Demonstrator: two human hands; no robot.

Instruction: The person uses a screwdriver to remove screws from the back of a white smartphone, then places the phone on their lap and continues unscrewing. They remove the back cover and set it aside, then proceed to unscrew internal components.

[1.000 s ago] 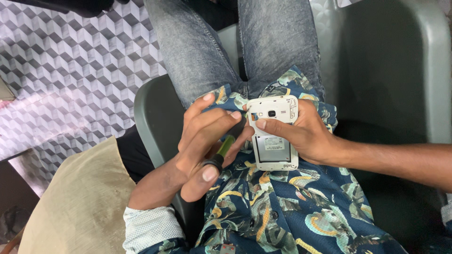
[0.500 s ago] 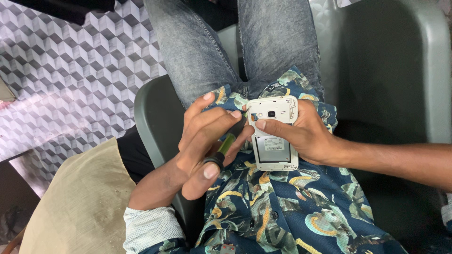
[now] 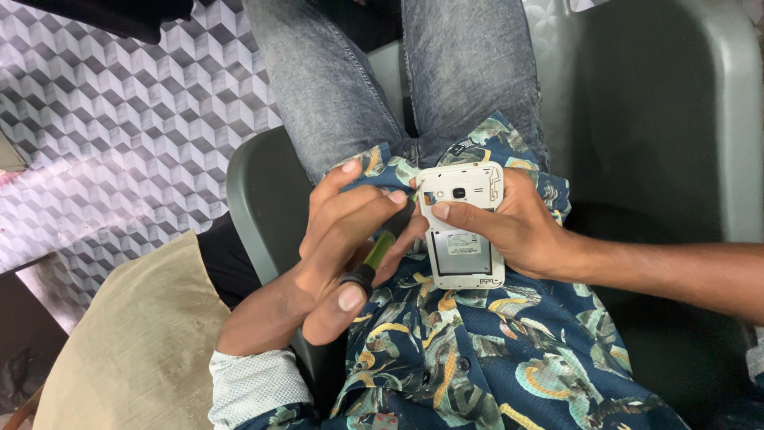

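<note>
Phone [image 3: 461, 227] over grey chair [image 3: 263, 199], cube-patterned floor [image 3: 119, 127]

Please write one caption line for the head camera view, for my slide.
Seated person's right hand holds an opened white phone; left hand grips a green-handled screwdriver.

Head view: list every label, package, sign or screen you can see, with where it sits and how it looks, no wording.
Label on the battery: a pale grey rectangle with small dark print, in the open back of the white phone, which the right hand holds over the lap.
No package, sign or lit screen shows; the phone faces back-up.
The left hand holds a green-and-black screwdriver beside the phone.
</note>
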